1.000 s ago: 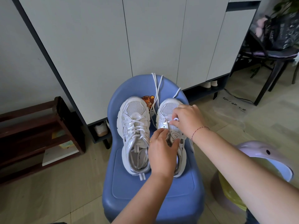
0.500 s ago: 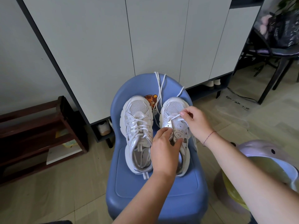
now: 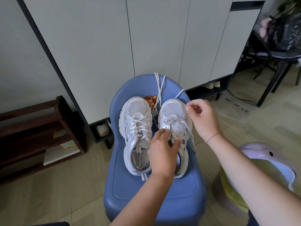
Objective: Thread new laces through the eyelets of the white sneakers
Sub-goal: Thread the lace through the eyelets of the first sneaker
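Two white sneakers stand side by side, toes away from me, on a blue plastic chair (image 3: pixel 154 190). The left sneaker (image 3: pixel 136 128) is laced. The right sneaker (image 3: pixel 174 118) has lace only through its front eyelets. My left hand (image 3: pixel 162 152) rests on the right sneaker's tongue and collar, holding it down. My right hand (image 3: pixel 202 116) is raised just right of that sneaker's toe, pinching the white lace (image 3: pixel 187 126) that runs back to the eyelets. Loose lace ends (image 3: pixel 158 88) trail over the chair's backrest.
Grey cabinet doors (image 3: pixel 146 38) rise right behind the chair. A dark wooden shoe rack (image 3: pixel 40 128) stands at the left. A lilac bin with a yellow liner (image 3: pixel 254 160) sits at the right under my forearm. A black chair with bags (image 3: pixel 280 46) is at the far right.
My right hand has drawn away from the right sneaker's eyelets, up and to the right, pulling the lace with it. My left hand stays on the tongue.
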`<action>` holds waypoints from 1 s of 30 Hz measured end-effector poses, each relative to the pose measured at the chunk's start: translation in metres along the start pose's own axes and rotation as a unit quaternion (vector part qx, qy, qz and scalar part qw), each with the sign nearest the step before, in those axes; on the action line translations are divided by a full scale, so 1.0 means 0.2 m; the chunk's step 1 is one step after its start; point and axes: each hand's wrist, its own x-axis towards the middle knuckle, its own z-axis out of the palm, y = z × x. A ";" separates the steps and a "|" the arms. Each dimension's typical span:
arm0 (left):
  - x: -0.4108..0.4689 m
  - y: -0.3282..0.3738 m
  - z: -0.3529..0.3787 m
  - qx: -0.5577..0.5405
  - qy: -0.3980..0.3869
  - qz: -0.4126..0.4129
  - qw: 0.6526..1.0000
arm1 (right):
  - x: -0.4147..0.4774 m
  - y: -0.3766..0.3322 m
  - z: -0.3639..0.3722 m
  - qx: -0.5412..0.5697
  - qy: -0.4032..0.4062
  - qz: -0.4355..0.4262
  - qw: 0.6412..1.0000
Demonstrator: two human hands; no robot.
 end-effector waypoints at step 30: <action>-0.02 -0.01 0.01 0.011 -0.011 0.027 1.000 | -0.04 0.04 0.00 0.191 -0.158 0.125 0.961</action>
